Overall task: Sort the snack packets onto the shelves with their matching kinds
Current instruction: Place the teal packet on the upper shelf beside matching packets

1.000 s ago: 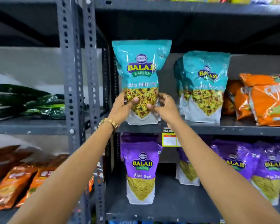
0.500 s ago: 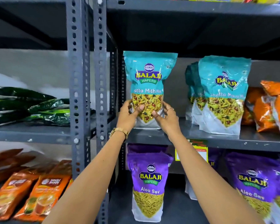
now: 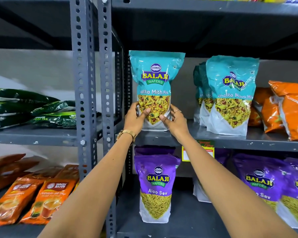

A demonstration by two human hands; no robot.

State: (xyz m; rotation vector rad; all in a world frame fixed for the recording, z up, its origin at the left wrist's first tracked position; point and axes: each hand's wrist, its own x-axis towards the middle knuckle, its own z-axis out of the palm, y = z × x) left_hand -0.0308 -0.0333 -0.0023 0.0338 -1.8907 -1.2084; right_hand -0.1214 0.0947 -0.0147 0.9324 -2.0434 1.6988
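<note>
A teal Khatta Mitha Mix packet (image 3: 155,79) stands upright at the left end of the middle shelf (image 3: 213,140), its base on the shelf. My left hand (image 3: 136,118) grips its lower left side and my right hand (image 3: 175,120) grips its lower right side. More teal packets of the same kind (image 3: 230,93) stand on the same shelf to the right, apart from the held one.
Orange packets (image 3: 289,110) lie at the shelf's right end. Purple Aloo Sev packets (image 3: 156,186) stand on the shelf below. Grey slotted uprights (image 3: 95,83) border the left; beyond them lie green tea packets (image 3: 33,110) and orange tea packets (image 3: 46,198).
The teal packet has come down and back onto the middle shelf, with both hands still on its lower sides. The view has shifted closer and slightly left.
</note>
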